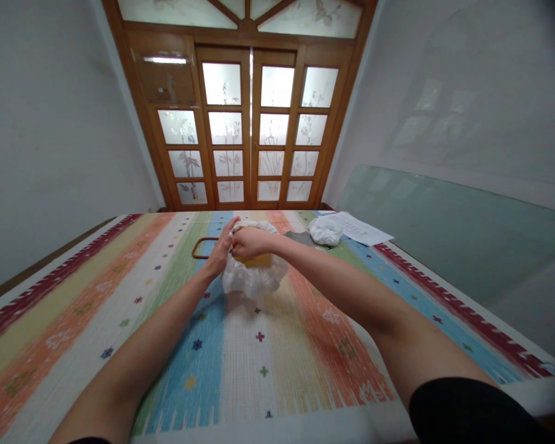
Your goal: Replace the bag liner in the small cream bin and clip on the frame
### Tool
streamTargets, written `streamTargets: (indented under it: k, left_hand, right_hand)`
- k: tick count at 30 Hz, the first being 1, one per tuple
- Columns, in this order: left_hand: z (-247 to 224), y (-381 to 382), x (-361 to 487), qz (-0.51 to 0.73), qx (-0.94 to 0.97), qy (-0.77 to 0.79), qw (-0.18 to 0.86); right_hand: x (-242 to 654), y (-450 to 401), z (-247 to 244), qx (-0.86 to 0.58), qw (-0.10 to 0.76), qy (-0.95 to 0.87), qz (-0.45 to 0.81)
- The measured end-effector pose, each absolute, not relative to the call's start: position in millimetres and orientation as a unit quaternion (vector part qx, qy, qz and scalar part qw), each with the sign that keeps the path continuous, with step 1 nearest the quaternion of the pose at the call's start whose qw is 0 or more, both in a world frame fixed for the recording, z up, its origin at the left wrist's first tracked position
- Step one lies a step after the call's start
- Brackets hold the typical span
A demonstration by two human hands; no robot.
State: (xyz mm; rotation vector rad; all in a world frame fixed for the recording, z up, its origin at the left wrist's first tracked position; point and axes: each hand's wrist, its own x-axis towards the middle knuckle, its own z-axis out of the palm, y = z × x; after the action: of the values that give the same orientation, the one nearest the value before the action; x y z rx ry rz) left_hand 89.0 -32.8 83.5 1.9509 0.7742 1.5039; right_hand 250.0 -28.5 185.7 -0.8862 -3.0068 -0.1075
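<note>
Both arms reached forward from the near edge of the table, spread with a multicoloured striped cloth, the right elbow bent outward. The left hand was open, fingers nearly straight, against the left rim of a crumpled, translucent white plastic bag near the table's far edge. The right hand curled into a loose fist at its mouth, above a yellow surface; whether it gripped anything could not be told. A reddish-brown rounded loop lay just beside the left hand.

My feed showed a striped cloth over the table, a white bag at the grip, crumpled bundle and papers rightward.
</note>
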Motion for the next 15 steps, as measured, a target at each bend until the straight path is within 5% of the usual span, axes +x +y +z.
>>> streamTargets:
  k: [15]
  left_hand:
    - [84,-28,90,0.587,0.681,0.266,0.347]
  right_hand:
    - [249,-5,148,-0.283,-0.076,-0.956,0.019]
